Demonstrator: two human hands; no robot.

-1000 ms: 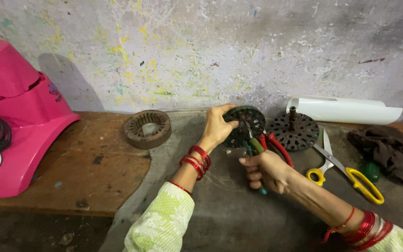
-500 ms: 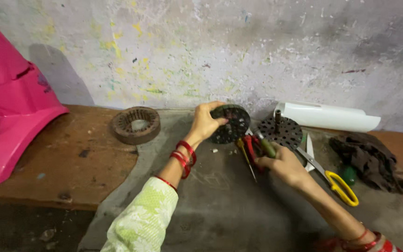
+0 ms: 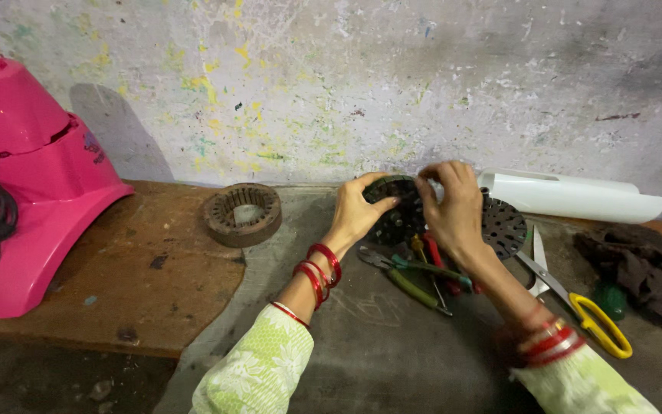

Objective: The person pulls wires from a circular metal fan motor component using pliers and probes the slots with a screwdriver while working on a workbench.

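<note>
Both hands are up against the wall end of the surface (image 3: 392, 360), closed around a dark, round perforated disc (image 3: 394, 215) that stands tilted on its edge. The left hand (image 3: 358, 211) cups its near rim, fingers wrapped and thumb pressed on the face. The right hand (image 3: 450, 207) pinches narrowly at the top rim, fingertips bunched as if on something small there; what it is, I cannot tell.

Just beside, to the right, a second perforated disc (image 3: 503, 226) lies flat. Below the hands sit pliers with green grips (image 3: 408, 280) and a red-handled tool (image 3: 434, 253), and further right a pair of yellow-handled scissors (image 3: 576, 307) with the blades pointing toward the right forearm. A rusty toothed ring (image 3: 243, 215) rests well apart on the wooden part, near the pink moulded housing (image 3: 32, 192). A white tube (image 3: 576, 195) and a dark rag (image 3: 645, 268) lie at the far right.

My worry is that the disc, held only at the rim and on edge, could slip and drop onto the tools beneath. A small part pinched at the top could fall into that clutter. The right wrist could also brush the open scissor blades.
</note>
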